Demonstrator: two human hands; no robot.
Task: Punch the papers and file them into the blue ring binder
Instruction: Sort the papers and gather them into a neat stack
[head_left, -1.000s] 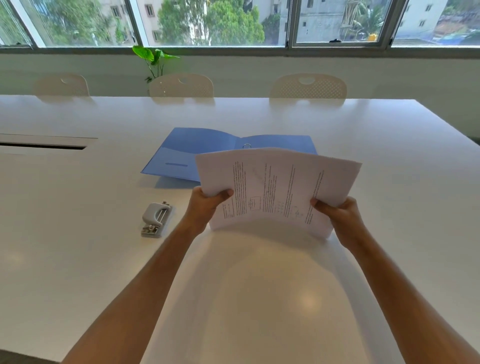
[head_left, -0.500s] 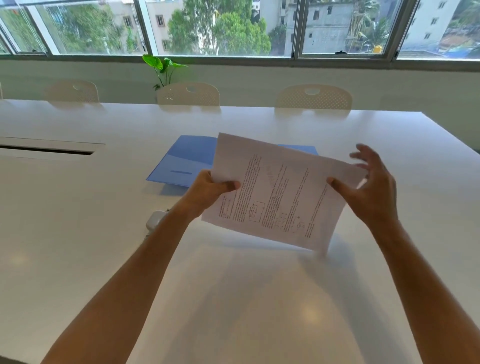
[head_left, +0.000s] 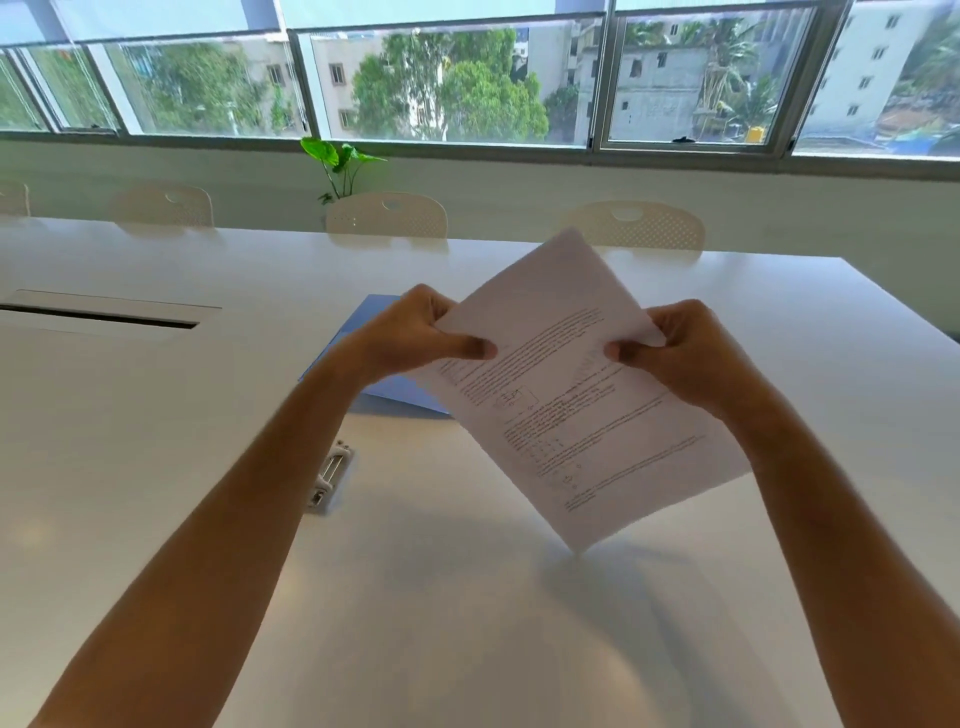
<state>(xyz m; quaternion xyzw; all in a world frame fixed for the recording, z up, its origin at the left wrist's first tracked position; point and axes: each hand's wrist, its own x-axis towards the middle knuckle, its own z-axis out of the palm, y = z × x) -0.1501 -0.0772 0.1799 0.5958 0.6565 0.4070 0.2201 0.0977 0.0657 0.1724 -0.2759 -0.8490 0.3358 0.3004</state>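
Observation:
A stack of printed white papers (head_left: 566, 395) hangs tilted in the air above the white table (head_left: 467, 623), one corner pointing down. My left hand (head_left: 415, 332) grips the papers' left edge, thumb on the printed face. My right hand (head_left: 675, 353) grips the right edge the same way. The blue ring binder (head_left: 395, 395) lies open on the table behind the papers, mostly hidden by my left hand and the sheets. A small grey hole punch (head_left: 330, 480) sits on the table, partly covered by my left forearm.
A long recessed slot (head_left: 98, 317) runs along the table at the left. Three pale chairs (head_left: 387, 215) stand at the far edge under the windows, with a green plant (head_left: 337, 161) behind them.
The papers have turned from lying wide to hanging on a corner and have risen. My right hand, open beside them half a second ago, now grips their right edge again.

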